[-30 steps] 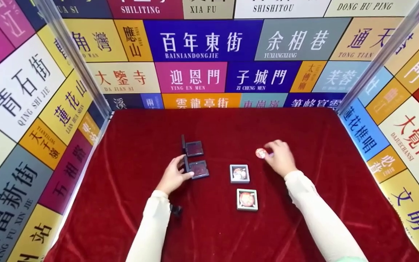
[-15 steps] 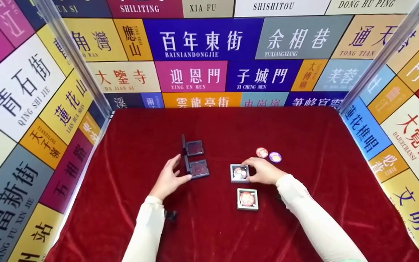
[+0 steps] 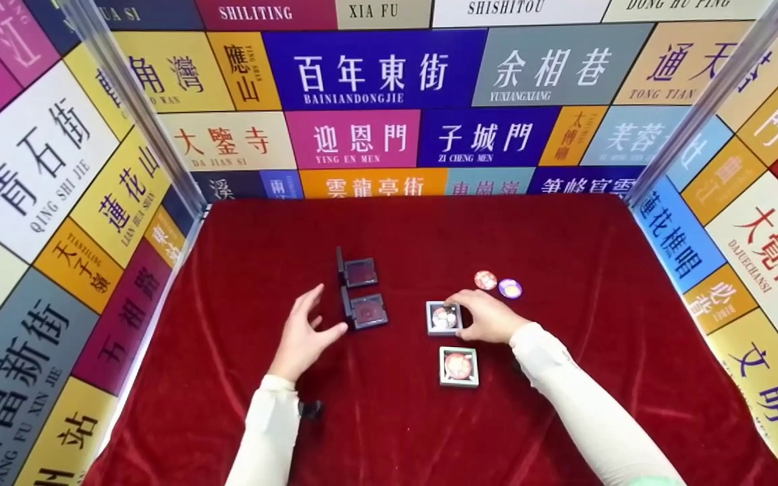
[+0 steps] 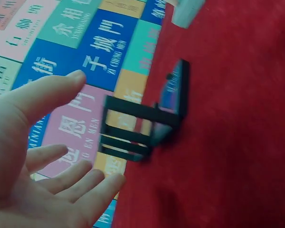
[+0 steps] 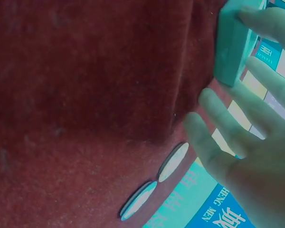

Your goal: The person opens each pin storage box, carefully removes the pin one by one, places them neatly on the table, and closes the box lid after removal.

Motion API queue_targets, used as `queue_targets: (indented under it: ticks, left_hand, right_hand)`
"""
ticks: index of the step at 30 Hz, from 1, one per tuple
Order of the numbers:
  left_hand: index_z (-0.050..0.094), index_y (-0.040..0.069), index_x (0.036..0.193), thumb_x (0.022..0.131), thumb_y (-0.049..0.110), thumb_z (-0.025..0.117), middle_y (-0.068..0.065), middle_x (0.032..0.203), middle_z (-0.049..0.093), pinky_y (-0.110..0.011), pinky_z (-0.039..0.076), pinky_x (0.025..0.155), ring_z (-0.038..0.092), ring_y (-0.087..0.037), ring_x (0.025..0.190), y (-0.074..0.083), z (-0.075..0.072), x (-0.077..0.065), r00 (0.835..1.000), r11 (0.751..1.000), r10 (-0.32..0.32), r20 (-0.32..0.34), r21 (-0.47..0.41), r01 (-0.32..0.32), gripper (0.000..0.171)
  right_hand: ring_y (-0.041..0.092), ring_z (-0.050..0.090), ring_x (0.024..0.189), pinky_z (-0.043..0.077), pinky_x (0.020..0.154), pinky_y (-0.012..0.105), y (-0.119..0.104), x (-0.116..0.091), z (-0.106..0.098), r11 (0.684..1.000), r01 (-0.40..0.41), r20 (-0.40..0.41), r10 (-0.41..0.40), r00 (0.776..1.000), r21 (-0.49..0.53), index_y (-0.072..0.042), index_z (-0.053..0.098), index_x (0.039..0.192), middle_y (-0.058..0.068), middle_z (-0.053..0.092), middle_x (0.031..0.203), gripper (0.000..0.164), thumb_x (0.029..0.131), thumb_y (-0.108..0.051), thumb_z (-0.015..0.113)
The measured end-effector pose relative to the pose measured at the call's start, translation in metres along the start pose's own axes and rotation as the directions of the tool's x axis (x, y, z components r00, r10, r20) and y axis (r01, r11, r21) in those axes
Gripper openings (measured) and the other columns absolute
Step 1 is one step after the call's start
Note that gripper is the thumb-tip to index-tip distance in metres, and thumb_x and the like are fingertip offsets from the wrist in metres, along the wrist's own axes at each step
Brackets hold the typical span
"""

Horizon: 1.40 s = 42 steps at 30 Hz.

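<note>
My right hand [image 3: 490, 317] has thumb and index finger at two corners of a pale grey-blue square box [image 3: 435, 329], pinching its right side. A round picture shows inside the box; in the right wrist view the other fingers spread away from the box's teal-looking side [image 5: 230, 47]. To the left, my left hand [image 3: 302, 341] is spread, palm bare, beside a dark square case [image 3: 370, 312] with its lid upright. Behind it stands a second dark case [image 3: 360, 271], its lid also raised. A pale green square box [image 3: 458, 382] with a round picture lies nearer me.
Two round badges, one red [image 3: 485, 280] and one purple-rimmed [image 3: 510, 288], lie side by side at the right. Everything stands on a wrinkled red velvet cloth [image 3: 396, 432]. Walls covered in coloured Chinese signs [image 3: 369, 71] enclose it, with clear posts at the back corners.
My right hand has let go of a badge beside the red one and moved left and nearer me to the grey-blue box. My left hand has drawn back from the nearer dark case.
</note>
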<state>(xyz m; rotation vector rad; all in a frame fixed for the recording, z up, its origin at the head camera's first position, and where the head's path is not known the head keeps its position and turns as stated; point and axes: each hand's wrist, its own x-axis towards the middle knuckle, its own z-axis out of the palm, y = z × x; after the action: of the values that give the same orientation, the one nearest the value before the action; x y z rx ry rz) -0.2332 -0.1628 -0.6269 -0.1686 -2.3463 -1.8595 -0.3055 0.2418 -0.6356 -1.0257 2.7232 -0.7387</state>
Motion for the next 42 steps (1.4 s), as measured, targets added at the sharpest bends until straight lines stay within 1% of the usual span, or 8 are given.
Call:
queue_targets:
  ticks: [3,7,13,20,27,30,35,42]
  left_hand:
    - [0.055,0.000,0.155,0.083,-0.002,0.092,-0.022,0.156,0.050,-0.060,0.049,0.110,0.048,-0.041,0.144,0.012,0.005,0.001,0.993,0.997,0.077,-0.090,-0.016,-0.078,0.081]
    - [0.061,0.002,0.150,0.085,-0.002,0.091,-0.019,0.151,0.055,-0.060,0.054,0.103,0.053,-0.038,0.140,0.030,0.016,0.004,0.965,0.975,0.217,-0.146,-0.008,-0.220,0.072]
    - [0.061,0.007,0.151,0.087,0.001,0.090,-0.012,0.150,0.057,-0.047,0.058,0.099,0.053,-0.029,0.139,0.047,0.039,0.005,0.941,0.943,0.332,-0.063,0.038,-0.330,0.071]
    - [0.055,0.010,0.158,0.084,0.019,0.097,-0.011,0.157,0.052,-0.038,0.051,0.109,0.048,-0.024,0.144,0.053,0.063,0.001,0.943,0.929,0.320,0.094,0.163,-0.332,0.085]
    - [0.045,0.009,0.164,0.083,0.024,0.098,-0.017,0.163,0.044,-0.048,0.047,0.114,0.043,-0.031,0.148,0.052,0.078,-0.002,0.921,0.927,0.302,0.246,0.149,-0.344,0.098]
    - [0.043,0.010,0.165,0.084,0.023,0.097,-0.013,0.161,0.047,-0.046,0.042,0.118,0.046,-0.028,0.147,0.053,0.081,-0.004,0.918,0.925,0.288,0.271,0.169,-0.340,0.098]
    - [0.042,0.007,0.166,0.084,0.019,0.097,-0.013,0.146,0.058,-0.045,0.047,0.114,0.057,-0.024,0.135,0.056,0.081,-0.004,0.913,0.922,0.293,0.285,0.170,-0.349,0.099]
    - [0.039,0.004,0.167,0.082,0.017,0.098,-0.015,0.144,0.058,-0.047,0.047,0.111,0.054,-0.029,0.131,0.062,0.079,-0.006,0.891,0.891,0.305,0.335,0.231,-0.392,0.104]
  right_hand:
    - [0.034,0.063,0.126,0.047,0.110,0.049,-0.001,0.000,-0.001,1.000,0.011,-0.035,-0.010,0.999,0.022,0.000,0.069,0.133,0.015,0.071,0.130,0.058,0.076,-0.005,0.082]
    - [0.031,0.063,0.125,0.048,0.109,0.048,-0.010,0.002,-0.006,0.999,0.033,-0.081,-0.030,0.996,0.031,-0.001,0.070,0.133,0.013,0.070,0.130,0.059,0.075,-0.003,0.079]
    - [0.033,0.062,0.124,0.047,0.108,0.050,-0.038,0.004,-0.017,0.998,0.068,-0.107,-0.069,0.992,-0.011,-0.002,0.069,0.134,0.012,0.068,0.131,0.059,0.076,-0.007,0.080]
    - [0.029,0.060,0.125,0.049,0.107,0.047,-0.071,0.005,-0.022,0.992,0.124,-0.127,-0.127,0.984,-0.031,-0.007,0.070,0.134,0.009,0.065,0.133,0.057,0.078,-0.013,0.081]
    - [0.022,0.059,0.128,0.049,0.109,0.044,-0.094,0.003,-0.024,0.984,0.180,-0.157,-0.178,0.971,0.001,-0.012,0.070,0.137,0.003,0.064,0.137,0.057,0.081,-0.014,0.083]
    - [0.021,0.058,0.131,0.047,0.111,0.044,-0.102,0.003,-0.023,0.977,0.209,-0.149,-0.202,0.968,0.033,-0.013,0.068,0.141,0.002,0.064,0.140,0.058,0.084,-0.015,0.083]
    - [0.022,0.057,0.133,0.046,0.114,0.045,-0.109,0.002,-0.023,0.974,0.222,-0.156,-0.213,0.965,0.048,-0.011,0.065,0.145,0.004,0.063,0.143,0.060,0.088,-0.017,0.083]
    - [0.021,0.057,0.135,0.044,0.115,0.044,-0.112,0.002,-0.023,0.965,0.252,-0.179,-0.236,0.955,0.069,-0.009,0.065,0.145,0.003,0.063,0.144,0.059,0.090,-0.018,0.083]
